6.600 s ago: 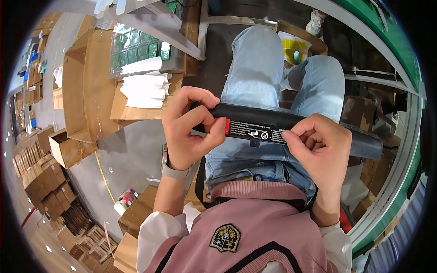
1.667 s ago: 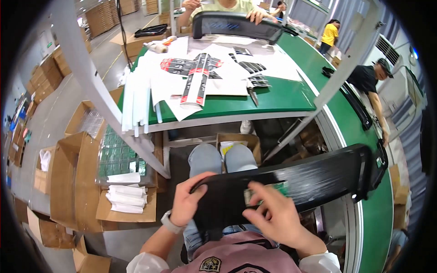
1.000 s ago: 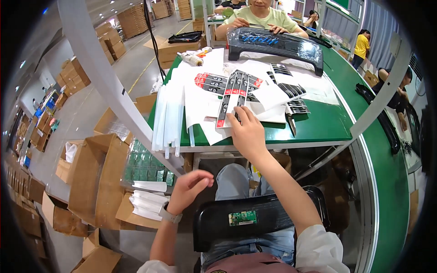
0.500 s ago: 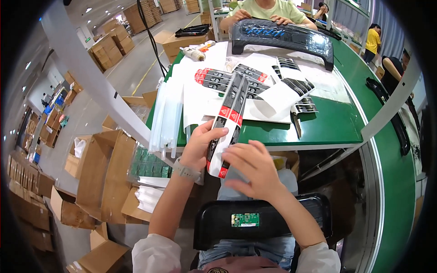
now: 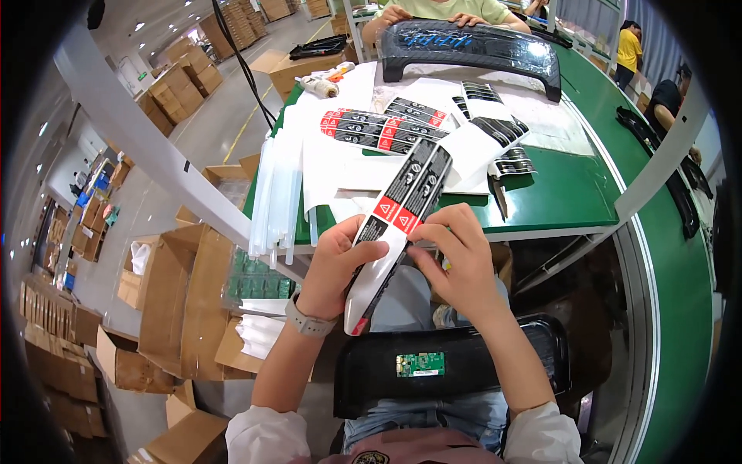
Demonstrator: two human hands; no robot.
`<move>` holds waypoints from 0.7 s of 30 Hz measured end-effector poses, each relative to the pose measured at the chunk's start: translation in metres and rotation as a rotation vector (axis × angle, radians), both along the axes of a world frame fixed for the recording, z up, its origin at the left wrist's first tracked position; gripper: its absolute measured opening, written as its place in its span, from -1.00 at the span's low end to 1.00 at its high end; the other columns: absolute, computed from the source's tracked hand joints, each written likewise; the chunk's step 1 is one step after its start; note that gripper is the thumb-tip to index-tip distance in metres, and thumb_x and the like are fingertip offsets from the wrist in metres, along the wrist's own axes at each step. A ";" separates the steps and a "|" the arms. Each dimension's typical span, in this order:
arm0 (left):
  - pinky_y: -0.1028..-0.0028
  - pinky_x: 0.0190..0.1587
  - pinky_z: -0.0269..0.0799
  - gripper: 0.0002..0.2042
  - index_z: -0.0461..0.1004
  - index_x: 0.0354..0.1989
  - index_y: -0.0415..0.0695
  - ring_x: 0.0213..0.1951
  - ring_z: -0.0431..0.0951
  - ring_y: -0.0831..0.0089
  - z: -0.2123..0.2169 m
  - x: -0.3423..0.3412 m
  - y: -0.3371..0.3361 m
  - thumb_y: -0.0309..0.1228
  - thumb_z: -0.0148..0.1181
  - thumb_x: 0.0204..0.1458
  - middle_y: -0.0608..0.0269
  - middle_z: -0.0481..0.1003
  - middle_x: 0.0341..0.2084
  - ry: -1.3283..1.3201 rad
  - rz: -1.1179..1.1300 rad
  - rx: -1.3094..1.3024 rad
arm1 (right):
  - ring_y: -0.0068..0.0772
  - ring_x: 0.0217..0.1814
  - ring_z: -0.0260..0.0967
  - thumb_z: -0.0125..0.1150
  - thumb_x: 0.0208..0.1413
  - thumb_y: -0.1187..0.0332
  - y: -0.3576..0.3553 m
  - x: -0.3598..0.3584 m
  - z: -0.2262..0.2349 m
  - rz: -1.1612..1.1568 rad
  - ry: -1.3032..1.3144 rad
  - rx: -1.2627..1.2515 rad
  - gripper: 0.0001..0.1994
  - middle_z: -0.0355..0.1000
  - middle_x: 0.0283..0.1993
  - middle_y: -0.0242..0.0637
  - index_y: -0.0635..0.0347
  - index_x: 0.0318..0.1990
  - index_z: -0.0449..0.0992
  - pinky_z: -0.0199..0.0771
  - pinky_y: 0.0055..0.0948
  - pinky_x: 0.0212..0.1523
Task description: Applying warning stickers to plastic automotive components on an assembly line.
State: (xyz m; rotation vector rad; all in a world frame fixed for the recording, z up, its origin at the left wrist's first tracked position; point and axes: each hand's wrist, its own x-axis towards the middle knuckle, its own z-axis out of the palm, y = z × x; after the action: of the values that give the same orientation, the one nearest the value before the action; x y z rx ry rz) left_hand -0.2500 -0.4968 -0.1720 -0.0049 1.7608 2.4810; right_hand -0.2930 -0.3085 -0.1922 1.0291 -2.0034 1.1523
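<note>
A long sticker sheet [image 5: 402,209] with black and red labels on white backing is held up between both hands. My left hand [image 5: 334,267] grips its lower left edge. My right hand [image 5: 457,259] pinches its right edge near the red labels. A black curved plastic part [image 5: 452,367] with a small green circuit board [image 5: 420,364] rests across my lap below the hands. More sticker sheets [image 5: 379,127] lie on the green table [image 5: 572,189] beyond.
A second black curved part [image 5: 471,46] stands at the table's far side under another person's hands [image 5: 398,13]. Clear plastic strips [image 5: 274,201] hang over the table's left edge. A grey frame post [image 5: 147,147] crosses the left. Cardboard boxes [image 5: 185,286] fill the floor.
I pulled the sticker sheet off the table toward me and took it in both hands. The black part stayed on my lap.
</note>
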 end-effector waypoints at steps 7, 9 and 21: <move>0.64 -0.31 0.43 -0.76 0.46 -0.11 -0.27 -0.38 0.52 0.67 -0.007 0.000 0.002 -0.56 0.20 0.03 0.30 0.57 -0.34 0.007 -0.005 -0.035 | -0.22 -0.22 0.34 0.35 -0.20 0.56 0.003 0.003 -0.009 0.038 -0.102 -0.032 -0.75 0.35 -0.29 -0.32 0.14 -0.31 0.48 0.35 -0.28 -0.25; 0.64 -0.31 0.44 -0.76 0.46 -0.11 -0.27 -0.39 0.52 0.66 -0.007 0.000 0.002 -0.55 0.20 0.03 0.29 0.57 -0.34 -0.009 -0.005 -0.021 | -0.22 -0.22 0.34 0.36 -0.18 0.56 0.000 0.007 -0.007 0.020 -0.129 -0.088 -0.74 0.35 -0.29 -0.32 0.14 -0.28 0.50 0.36 -0.29 -0.27; 0.61 -0.28 0.49 -0.77 0.45 -0.11 -0.25 -0.36 0.56 0.64 -0.008 -0.038 0.001 -0.48 0.21 0.07 0.26 0.57 -0.33 0.077 0.018 -0.033 | -0.24 -0.26 0.38 0.36 -0.23 0.58 0.018 0.013 -0.013 -0.120 0.140 -0.120 -0.79 0.38 -0.29 -0.30 0.17 -0.36 0.55 0.33 -0.30 -0.26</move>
State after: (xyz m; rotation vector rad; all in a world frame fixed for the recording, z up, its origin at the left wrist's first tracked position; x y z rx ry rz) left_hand -0.2878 -0.4961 -0.1798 0.0736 1.8399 2.4963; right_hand -0.2804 -0.2906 -0.2050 0.8914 -1.8382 1.0914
